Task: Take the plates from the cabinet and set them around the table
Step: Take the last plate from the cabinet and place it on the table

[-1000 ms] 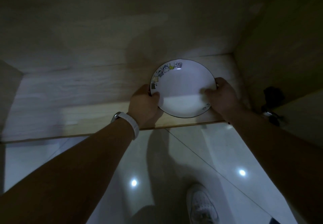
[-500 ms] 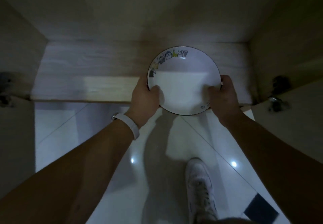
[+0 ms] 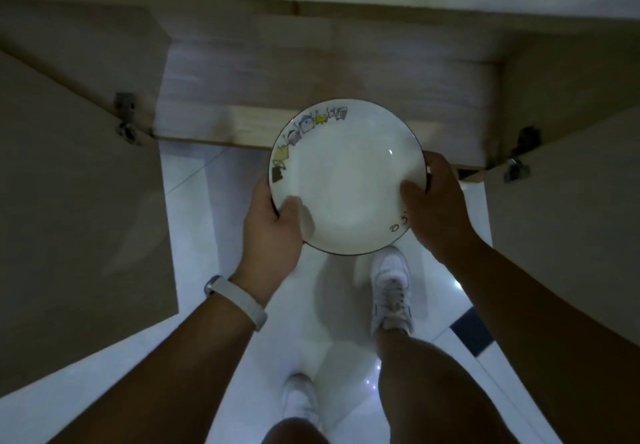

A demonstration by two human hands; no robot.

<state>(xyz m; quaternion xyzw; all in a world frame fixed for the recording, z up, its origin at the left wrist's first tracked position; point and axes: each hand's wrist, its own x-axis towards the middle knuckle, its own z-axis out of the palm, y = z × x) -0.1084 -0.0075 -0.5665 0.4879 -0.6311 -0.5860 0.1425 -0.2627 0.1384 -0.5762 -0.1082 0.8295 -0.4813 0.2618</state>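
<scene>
A home kitchen or dining area is showing here. A low wooden cabinet (image 3: 311,72) is standing open over glossy white floor tiles (image 3: 214,228).

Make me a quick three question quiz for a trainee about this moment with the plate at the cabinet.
1. True or false: the round white plate with cartoon rim drawings rests on the wooden cabinet shelf.
2. Which wrist wears the white band?
3. Multiple choice: the plate is held by A) the left hand only, B) the right hand only, C) both hands.

Key: 1 false, it is held in the air; 2 left; 3 C.
</scene>
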